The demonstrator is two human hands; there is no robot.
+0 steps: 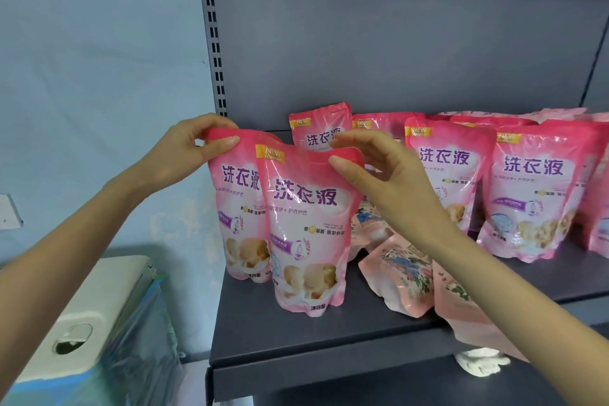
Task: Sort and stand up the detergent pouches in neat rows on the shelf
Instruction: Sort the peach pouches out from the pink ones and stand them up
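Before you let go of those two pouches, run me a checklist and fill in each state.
1. Pinch of the left hand on the top of the rear left pouch: ok.
2. Grip of the right hand on the front pouch: cannot tell; the thumb touches its top edge, the fingers seem to be behind it.
3. Both pouches upright with bases on the shelf: ok.
4. Clean row: not ok; the front pouch overlaps the rear left pouch.
5. The fallen pale pouches stood up: not ok; they lie flat to the right of the front pouch.
6. The standing pouches further right upright: ok.
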